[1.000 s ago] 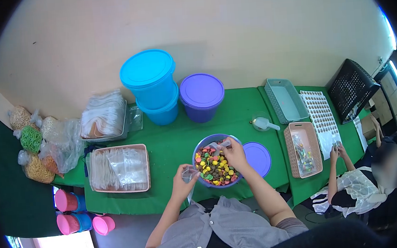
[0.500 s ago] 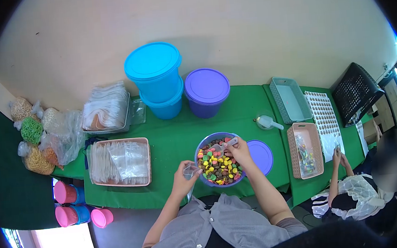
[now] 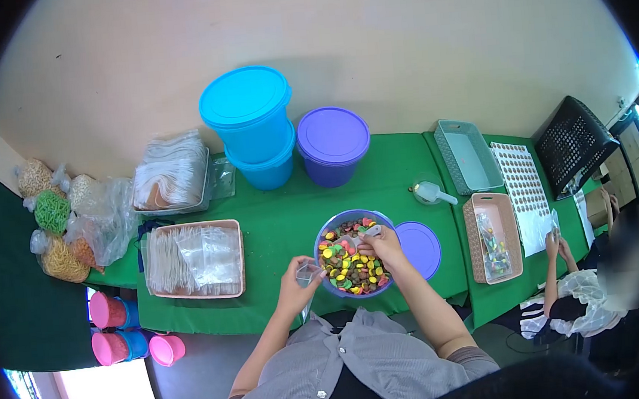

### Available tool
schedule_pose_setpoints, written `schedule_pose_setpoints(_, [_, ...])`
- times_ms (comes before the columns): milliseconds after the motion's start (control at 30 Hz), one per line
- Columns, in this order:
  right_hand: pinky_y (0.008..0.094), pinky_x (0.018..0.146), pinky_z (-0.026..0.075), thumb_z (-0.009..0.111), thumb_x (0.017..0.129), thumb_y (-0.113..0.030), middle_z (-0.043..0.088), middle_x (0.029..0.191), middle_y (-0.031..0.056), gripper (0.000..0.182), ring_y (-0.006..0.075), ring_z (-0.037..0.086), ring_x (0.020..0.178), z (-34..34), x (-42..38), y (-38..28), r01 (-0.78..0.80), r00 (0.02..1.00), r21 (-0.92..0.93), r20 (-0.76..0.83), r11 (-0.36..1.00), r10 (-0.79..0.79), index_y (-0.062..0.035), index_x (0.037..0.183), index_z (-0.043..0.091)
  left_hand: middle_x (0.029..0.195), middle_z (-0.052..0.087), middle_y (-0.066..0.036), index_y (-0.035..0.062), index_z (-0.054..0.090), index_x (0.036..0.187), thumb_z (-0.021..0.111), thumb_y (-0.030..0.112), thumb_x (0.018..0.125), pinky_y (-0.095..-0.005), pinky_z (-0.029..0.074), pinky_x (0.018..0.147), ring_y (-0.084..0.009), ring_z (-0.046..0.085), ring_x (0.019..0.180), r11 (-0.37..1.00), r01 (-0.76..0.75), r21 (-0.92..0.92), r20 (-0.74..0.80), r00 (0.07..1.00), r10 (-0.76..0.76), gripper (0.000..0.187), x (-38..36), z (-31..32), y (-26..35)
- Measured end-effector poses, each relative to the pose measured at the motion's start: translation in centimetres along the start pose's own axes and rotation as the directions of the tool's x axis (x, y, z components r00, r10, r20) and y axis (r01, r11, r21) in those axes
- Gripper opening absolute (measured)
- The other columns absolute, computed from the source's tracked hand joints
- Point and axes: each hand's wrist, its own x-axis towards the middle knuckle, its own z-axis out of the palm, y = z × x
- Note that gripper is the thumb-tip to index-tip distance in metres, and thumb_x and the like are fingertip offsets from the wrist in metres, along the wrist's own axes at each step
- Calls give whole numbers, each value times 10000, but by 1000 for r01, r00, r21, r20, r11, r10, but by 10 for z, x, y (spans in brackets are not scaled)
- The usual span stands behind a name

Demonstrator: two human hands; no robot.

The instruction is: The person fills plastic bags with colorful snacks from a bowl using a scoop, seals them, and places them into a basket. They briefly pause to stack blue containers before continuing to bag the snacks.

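A purple tub (image 3: 326, 283) of red, yellow, green and brown candies (image 3: 354, 266) stands near the table's front edge. My right hand (image 3: 380, 244) is closed on the handle of a clear scoop (image 3: 354, 239), whose bowl is down among the candies at the upper part of the tub. At the tub's left rim, my left hand (image 3: 294, 282) holds a clear plastic bag (image 3: 306, 275) with its mouth spread. What the bag contains is too small to tell. The purple lid (image 3: 418, 251) lies flat just right of the tub.
Blue tubs (image 3: 247, 115) and a lidded purple tub (image 3: 333, 146) stand behind. A pink basket of bags (image 3: 194, 262) is left. Another scoop (image 3: 434, 193), a green basket (image 3: 469, 156) and a pink basket (image 3: 494, 238) are right, near a co-worker (image 3: 582, 299).
My right hand and the scoop have shifted slightly left and down over the candies. My left hand has hardly moved. The co-worker's hands have moved a little right and up.
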Motion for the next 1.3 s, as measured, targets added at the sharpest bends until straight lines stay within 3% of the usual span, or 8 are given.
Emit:
schedule_pose_setpoints(367, [287,681,585,607,919,-117,641,984,154,249,209,673,820,-9,-9,-2,25,999,222,27,975,-32,33,1108,546,935,642,-73,53,535,1084,759,158,794,-302,489,814,-153,620,896,1000,-2,-14,-7,1000,2,382,-1,-2,-9])
schedule_pose_setpoints(433, [250,653,551,620,914,-137,654,935,100,181,156,655,785,-11,-11,-2,52,999,226,-5,973,-53,-26,1042,556,934,640,-74,53,534,1085,761,152,791,-303,489,814,-153,619,895,1000,-18,-16,-10,1000,17,385,0,-2,-8])
schedule_pose_setpoints(633, [278,728,530,615,916,-151,651,911,83,159,157,636,797,-19,-28,-12,62,998,396,-10,916,-64,-50,1014,541,934,631,-72,49,522,1099,776,143,767,-308,489,812,-155,611,901,1000,-6,-25,-19,1000,5,428,3,-3,1])
schedule_pose_setpoints(700, [279,731,528,610,918,-150,650,910,80,145,157,634,800,-23,-34,-17,70,997,417,2,906,-78,-55,1005,543,951,640,-85,47,519,1102,812,184,735,-308,503,801,-169,624,913,990,-109,90,-33,993,112,489,5,-3,8])
schedule_pose_setpoints(833, [282,735,519,596,925,-151,647,899,70,118,152,628,809,-28,-42,-21,106,992,469,8,877,-124,-66,991,546,958,637,-101,47,516,1120,837,232,698,-322,513,788,-198,639,903,967,-96,236,-5,995,101,562,13,1,30])
schedule_pose_setpoints(933, [280,706,519,590,926,-144,649,882,66,110,151,630,784,-27,-51,-29,137,989,482,-14,865,-149,-68,992,546,971,623,-103,57,508,1126,856,232,647,-353,503,800,-223,626,885,915,-203,348,34,978,204,618,22,8,38])
schedule_pose_setpoints(1000, [263,667,519,601,922,-146,649,860,73,126,141,626,736,-24,-59,-34,171,983,457,-17,873,-183,-57,986,537,1054,626,-106,65,522,1141,840,232,632,-424,470,878,-314,610,981,854,-300,426,97,953,286,623,26,13,41])
schedule_pose_setpoints(1300, [203,518,473,642,901,-142,649,761,64,154,96,603,597,-13,-71,-43,395,914,205,-188,895,-360,-46,926,523,1046,586,-81,113,516,1168,821,98,551,-411,388,911,-288,551,1016,661,-417,624,171,898,405,689,27,27,49])
